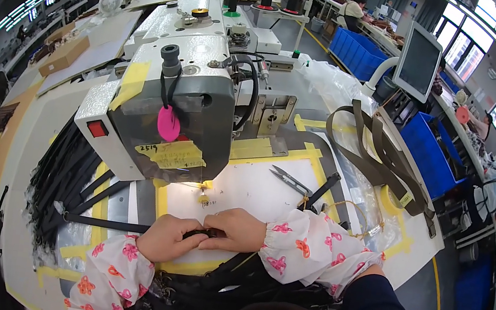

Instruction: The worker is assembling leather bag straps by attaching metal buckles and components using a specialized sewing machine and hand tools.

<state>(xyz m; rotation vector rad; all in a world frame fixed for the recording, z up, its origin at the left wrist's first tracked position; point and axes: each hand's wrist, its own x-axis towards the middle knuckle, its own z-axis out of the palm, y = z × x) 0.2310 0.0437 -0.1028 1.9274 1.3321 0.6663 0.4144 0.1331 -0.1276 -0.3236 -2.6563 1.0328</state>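
A black strap (pixel 103 222) runs from the left into my left hand (pixel 166 239), whose fingers are closed round it. My right hand (pixel 237 229) meets the left one and pinches the same strap near its end; the fingers hide most of that part. Both hands are low in front of the sewing machine (pixel 184 107), just below its lit needle area. Under my hands and toward my body lies a heap of black straps (pixel 228 290), some with metal fittings. To the left is a thick bundle of black straps (pixel 59 172).
Thread snips (pixel 289 179) and a black-handled tool (pixel 324 189) lie on the white work plate right of the needle. Olive webbing straps (pixel 377 149) and a yellow tape roll (pixel 391 201) are farther right. A screen (pixel 418 62) stands beyond; blue bins (pixel 431 153) line the aisle.
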